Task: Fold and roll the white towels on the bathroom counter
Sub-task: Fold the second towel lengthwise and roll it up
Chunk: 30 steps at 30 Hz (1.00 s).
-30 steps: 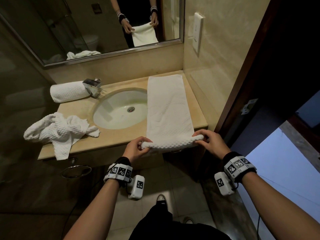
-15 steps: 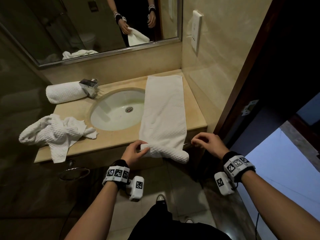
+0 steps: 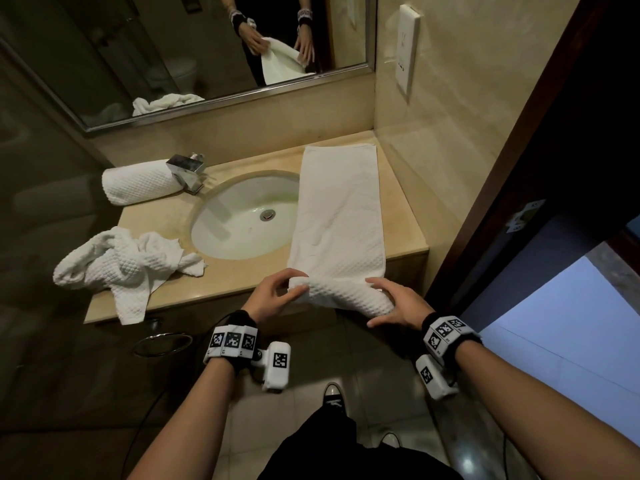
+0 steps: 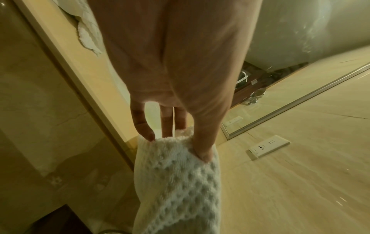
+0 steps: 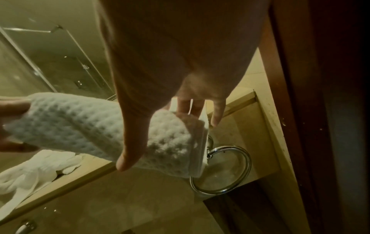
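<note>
counter [image 3: 405,220] edge: left hand [image 3: 273,299] and right hand [image 3: 398,306] each grip towel [image 3: 339,216] roll

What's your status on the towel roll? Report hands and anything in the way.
Left hand and right hand both grip the rolled end of the folded towel at the counter edge. Crumpled towel waiting left. Nothing blocking the roll.

White waffle-textured towel [image 3: 337,216] lies at frame centre on a beige marble desk [image 3: 401,220]; the rolled towel [image 3: 138,181] and crumpled towel [image 3: 117,265] at left are white waffle too. Wristbands [image 3: 446,332] show black-and-white square markers.
</note>
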{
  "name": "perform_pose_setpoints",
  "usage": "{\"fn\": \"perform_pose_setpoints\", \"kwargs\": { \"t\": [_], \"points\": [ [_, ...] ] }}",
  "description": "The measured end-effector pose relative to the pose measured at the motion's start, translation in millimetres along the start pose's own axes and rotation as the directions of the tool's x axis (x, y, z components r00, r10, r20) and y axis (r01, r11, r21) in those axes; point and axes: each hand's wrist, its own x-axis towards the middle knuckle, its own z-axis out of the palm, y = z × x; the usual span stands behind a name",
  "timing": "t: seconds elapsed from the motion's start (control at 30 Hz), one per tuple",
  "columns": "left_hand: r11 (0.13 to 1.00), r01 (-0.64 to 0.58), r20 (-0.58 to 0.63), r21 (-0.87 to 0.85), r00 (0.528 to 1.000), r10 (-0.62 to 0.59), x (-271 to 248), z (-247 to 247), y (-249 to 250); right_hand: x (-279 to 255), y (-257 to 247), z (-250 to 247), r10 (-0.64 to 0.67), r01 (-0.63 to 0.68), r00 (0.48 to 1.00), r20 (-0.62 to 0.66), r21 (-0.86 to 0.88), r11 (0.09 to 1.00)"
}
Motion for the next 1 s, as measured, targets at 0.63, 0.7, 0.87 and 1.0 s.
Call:
{"fn": "perform_pose_setpoints", "kwargs": {
  "t": [0.63, 0.7, 0.87, 1.0],
  "points": [
    [0.988, 0.03, -0.058, -0.148, 0.998, -0.039, -15, -17, -29, -11, -8, -36, -0.179, 0.272, 0.953, -0.243, 0.429, 0.861],
    [0.981, 0.051, -0.064, -0.185, 0.996, -0.064, -12, -14, -29, -11, -11, -38, -0.157, 0.269, 0.947, -0.28, 0.424, 0.865],
    [0.98, 0.031, -0.102, -0.194, 0.993, -0.052, 1, -11, -14, -18, -22, -48, -0.177, 0.28, 0.943, -0.283, 0.385, 0.88],
    [0.971, 0.011, -0.147, -0.237, 0.988, -0.047, 8, -5, -1, -21, -18, -56, -0.155, 0.21, 0.967, -0.204, 0.284, 0.935]
  ]
}}
